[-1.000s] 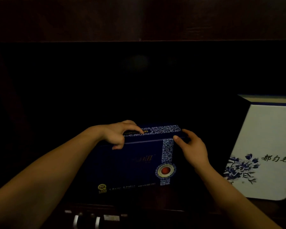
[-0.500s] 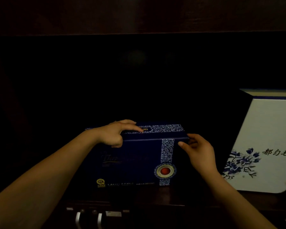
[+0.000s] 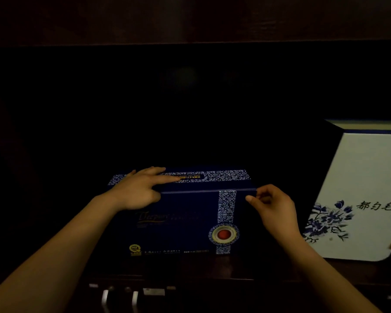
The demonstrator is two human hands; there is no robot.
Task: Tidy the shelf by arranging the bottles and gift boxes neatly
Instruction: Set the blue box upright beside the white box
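Observation:
A dark blue gift box point(image 3: 185, 224) with a blue-and-white patterned band and a red round seal stands upright on the dark wooden shelf point(image 3: 235, 267). My left hand point(image 3: 138, 190) rests on its top left, fingers stretched out flat over the lid. My right hand point(image 3: 272, 204) is at the box's upper right corner, with curled fingers and the thumb tip touching the edge. A taller white gift box point(image 3: 366, 195) with blue flowers and black characters stands to the right, tilted in the view.
The shelf recess behind the boxes is very dark and nothing shows in it. A wooden board point(image 3: 190, 19) runs across above. Below the shelf's front edge, pale metal handles point(image 3: 120, 297) glint faintly.
My left fingers have straightened out over the lid. My right hand has slid from the top edge down to the right corner. The blue box now stands squarer, facing front.

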